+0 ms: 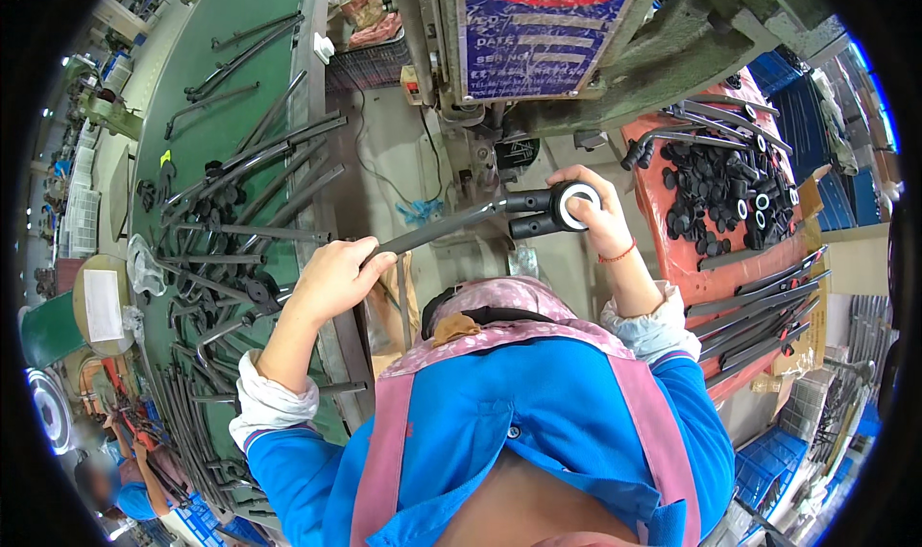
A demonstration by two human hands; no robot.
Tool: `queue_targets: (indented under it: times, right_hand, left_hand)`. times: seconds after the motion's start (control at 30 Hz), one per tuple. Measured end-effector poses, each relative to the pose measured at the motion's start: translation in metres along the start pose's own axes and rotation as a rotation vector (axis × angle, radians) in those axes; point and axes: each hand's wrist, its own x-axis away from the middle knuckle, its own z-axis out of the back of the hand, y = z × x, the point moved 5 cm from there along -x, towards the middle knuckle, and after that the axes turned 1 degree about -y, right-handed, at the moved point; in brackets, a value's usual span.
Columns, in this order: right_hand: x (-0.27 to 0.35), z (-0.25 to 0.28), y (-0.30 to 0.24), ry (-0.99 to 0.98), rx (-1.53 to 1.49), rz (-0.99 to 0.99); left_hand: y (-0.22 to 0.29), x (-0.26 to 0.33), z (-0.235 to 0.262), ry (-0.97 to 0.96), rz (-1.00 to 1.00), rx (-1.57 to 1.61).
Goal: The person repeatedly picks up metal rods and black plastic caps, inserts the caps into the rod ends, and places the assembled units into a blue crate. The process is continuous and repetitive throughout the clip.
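- Off the green worktop [211,129]'s right edge: one dark tube [437,230], long axis slanting up rightward toward one black fitting [553,204].
- Left hand [336,276] — grip clamped on the tube's left end.
- Right hand [594,206] — grip clamped on the fitting, thumb over one white ring [565,208].

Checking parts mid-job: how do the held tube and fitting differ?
The tube is long and slim; the fitting, short and chunky. The fitting has two prongs and a white ring; the tube shows neither. The left hand grips the tube, the right hand the fitting. Both are dark.
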Motion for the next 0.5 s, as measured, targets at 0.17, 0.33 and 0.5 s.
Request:
queue_targets:
  times: [0.17, 0.33, 0.5]
  right_hand:
    - [-0.012, -0.028, -0.011, -0.126, -0.003, -0.057]
    - [-0.028, -0.023, -0.003, -0.064, -0.001, -0.022]
    - [-0.049, -0.014, 0.008, 0.132, -0.164, -0.043]
  left_hand:
    - [0.003, -0.009, 0.002, 0.008, -0.045, -0.017]
    - [-0.004, -0.022, 0.006, -0.014, 0.001, -0.023]
    - [-0.008, -0.041, 0.024, -0.003, 0.038, 0.014]
